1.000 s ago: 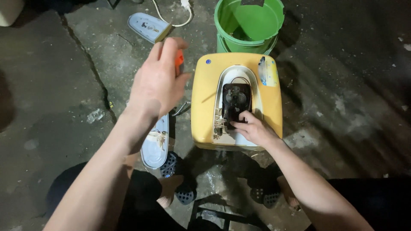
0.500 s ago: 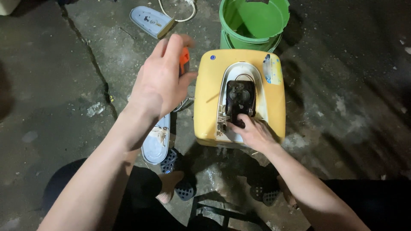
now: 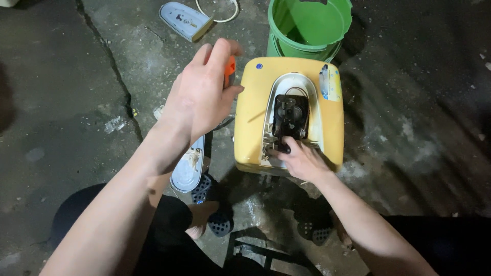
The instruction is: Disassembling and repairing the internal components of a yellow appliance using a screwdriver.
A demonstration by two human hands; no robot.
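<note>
A yellow appliance casing [image 3: 250, 122] lies on the concrete floor with an oval white-rimmed opening and a black mechanism [image 3: 290, 116] inside it. My right hand [image 3: 302, 161] rests at the near end of that opening, fingertips touching the black part. My left hand [image 3: 202, 97] hovers raised to the left of the casing, fingers closed around a tool with an orange handle [image 3: 230, 69]; the tool's tip is hidden.
A green bucket [image 3: 286, 41] stands just beyond the casing. A pale blue-grey cover panel [image 3: 186, 171] lies on the floor under my left forearm, another [image 3: 184, 20] farther back beside a white cord [image 3: 225, 13]. My feet in black perforated sandals [image 3: 215, 220] are below.
My left hand with the orange-handled tool has stayed raised and shifted slightly. My right hand remains at the opening's near end. The view has drifted a little.
</note>
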